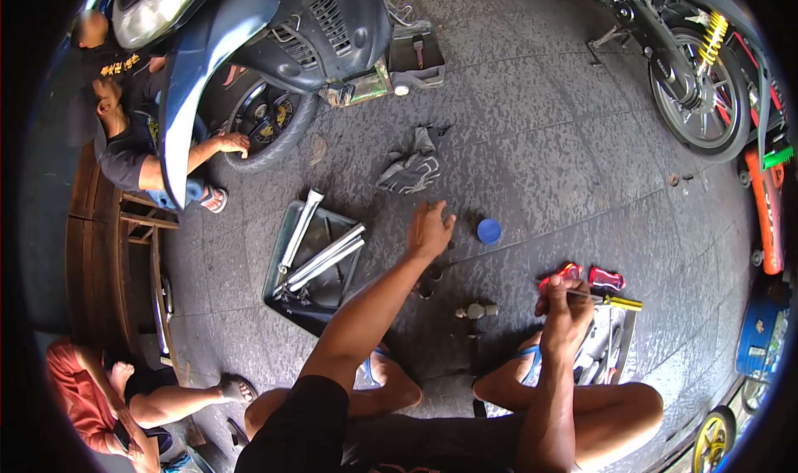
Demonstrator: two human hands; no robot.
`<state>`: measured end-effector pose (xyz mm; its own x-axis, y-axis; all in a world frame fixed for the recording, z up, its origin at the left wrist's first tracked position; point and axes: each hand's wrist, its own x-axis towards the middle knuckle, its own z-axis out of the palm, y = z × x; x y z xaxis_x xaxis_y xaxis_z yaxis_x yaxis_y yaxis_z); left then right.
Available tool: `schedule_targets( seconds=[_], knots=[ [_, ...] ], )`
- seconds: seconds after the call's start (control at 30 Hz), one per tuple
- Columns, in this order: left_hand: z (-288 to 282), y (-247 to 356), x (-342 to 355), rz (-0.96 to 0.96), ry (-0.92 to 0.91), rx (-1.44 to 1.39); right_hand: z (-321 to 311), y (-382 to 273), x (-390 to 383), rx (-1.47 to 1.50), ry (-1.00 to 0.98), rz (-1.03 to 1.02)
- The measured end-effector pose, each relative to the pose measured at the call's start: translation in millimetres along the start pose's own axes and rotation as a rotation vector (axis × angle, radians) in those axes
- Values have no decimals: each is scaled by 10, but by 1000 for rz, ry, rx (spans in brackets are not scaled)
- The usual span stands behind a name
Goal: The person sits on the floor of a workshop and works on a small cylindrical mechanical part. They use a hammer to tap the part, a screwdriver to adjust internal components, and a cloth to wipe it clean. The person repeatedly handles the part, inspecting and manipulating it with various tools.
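My left hand (431, 230) reaches forward over the floor with its fingers loosely apart and nothing visible in them. Just beyond its fingertips lies a crumpled grey cloth (411, 170), possibly a glove. A round blue lid (489, 231) is to the right of that hand. My right hand (567, 313) is closed on a screwdriver (622, 303), whose yellow handle points right, away from the fingers. Two red packets (606, 278) lie beside and beyond the right hand. Between my feet is a hammer (475, 311) with a metal head.
A dark tray (273, 265) with several silver fork tubes stands left of my left arm. More tools lie in a tray (623, 340) near my right knee. Motorcycles stand far left and far right. One person crouches by the front wheel (266, 124); another sits lower left. An orange floor jack (766, 211) is at right.
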<state>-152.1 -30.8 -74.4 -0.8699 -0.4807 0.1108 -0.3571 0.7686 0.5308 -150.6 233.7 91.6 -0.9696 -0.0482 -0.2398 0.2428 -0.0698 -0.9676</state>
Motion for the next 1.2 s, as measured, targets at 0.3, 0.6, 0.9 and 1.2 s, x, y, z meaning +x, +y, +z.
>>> schedule_targets(
  seconds=[0.3, 0.6, 0.9, 1.2],
  knots=[
    [310, -737, 1461, 216, -27, 543, 261, 102, 218, 3, -43, 161],
    [-335, -292, 1326, -229, 242, 212, 523, 117, 469, 158, -30, 233],
    [32, 173, 307, -242, 107, -429, 291, -160, 238, 51, -5, 45],
    [128, -394, -40, -201, -45, -489, -1715, -1548, -556, -85, 247, -239]
  ],
)
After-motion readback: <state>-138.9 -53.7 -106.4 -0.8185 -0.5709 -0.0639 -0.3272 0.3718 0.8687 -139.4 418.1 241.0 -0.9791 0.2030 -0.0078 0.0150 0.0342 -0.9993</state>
